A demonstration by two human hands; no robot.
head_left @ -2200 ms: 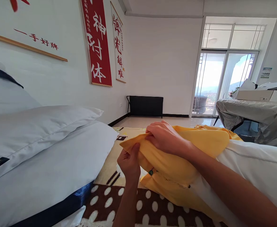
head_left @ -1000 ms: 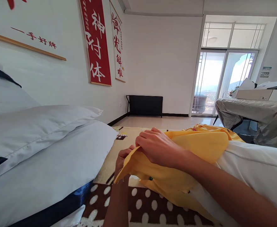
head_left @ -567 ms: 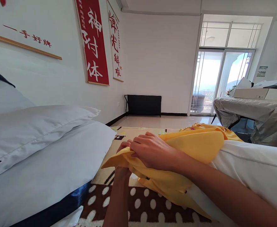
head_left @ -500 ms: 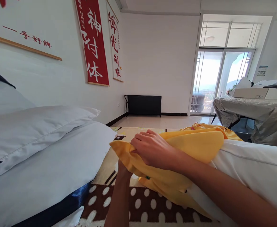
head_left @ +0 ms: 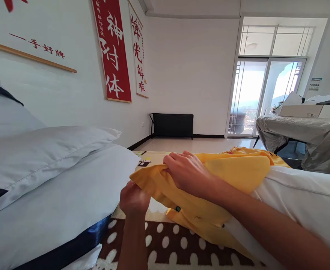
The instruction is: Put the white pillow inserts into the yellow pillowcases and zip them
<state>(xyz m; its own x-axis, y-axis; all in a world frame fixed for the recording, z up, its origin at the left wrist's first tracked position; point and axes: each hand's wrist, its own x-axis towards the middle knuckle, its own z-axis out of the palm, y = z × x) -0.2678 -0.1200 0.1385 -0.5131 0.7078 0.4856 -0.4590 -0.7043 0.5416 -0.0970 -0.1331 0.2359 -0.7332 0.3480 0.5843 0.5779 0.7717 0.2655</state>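
Note:
A yellow pillowcase (head_left: 193, 202) with dark round snaps or buttons is bunched around one end of a white pillow (head_left: 308, 198) at the right. My right hand (head_left: 186, 170) is closed on the upper edge of the pillowcase, with its fingertips partly hidden. At the pillowcase's pointed left corner, my left hand (head_left: 135, 197) is curled from below and grips the cloth; folds cover part of its fingers.
White pillows (head_left: 55, 187) are piled at the left, close to my left hand. Below lies a brown rug (head_left: 165, 240) with pale spots. A plastic-covered table (head_left: 291, 125) carries white boxes, and a black folded frame (head_left: 173, 125) leans near the wall.
My left hand has moved left and up, out from behind the cloth to the corner. My right hand has slid slightly right along the edge, still holding it.

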